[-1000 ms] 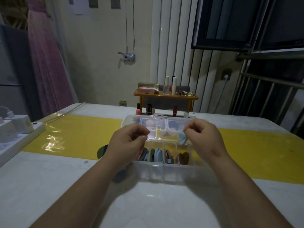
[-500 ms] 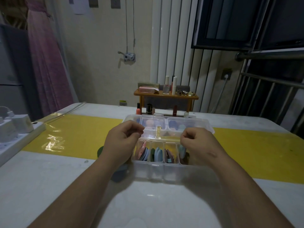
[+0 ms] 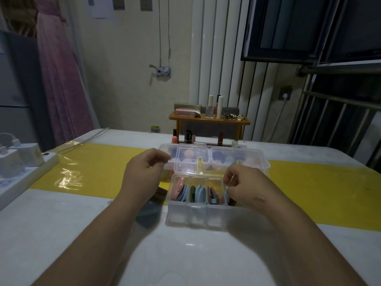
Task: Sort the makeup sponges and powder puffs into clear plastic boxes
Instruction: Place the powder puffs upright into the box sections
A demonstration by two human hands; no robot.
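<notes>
While the near clear box (image 3: 186, 215) sits mid-table (image 3: 185, 254) with its lid (image 3: 186, 162) standing open, the left hand (image 3: 144, 174) hovers at its 10 o'clock, fingers curled in with nothing seen between them. The right hand (image 3: 245, 186) is at the box's 3 o'clock, fingers bent over the rightmost compartment, where the edge of a pale blue puff (image 3: 227, 196) shows; I cannot tell whether it grips the puff. Pink, blue and dark puffs (image 3: 199, 191) stand on edge in the other compartments. A second clear box (image 3: 255, 159) holding sponges lies at 12 o'clock.
</notes>
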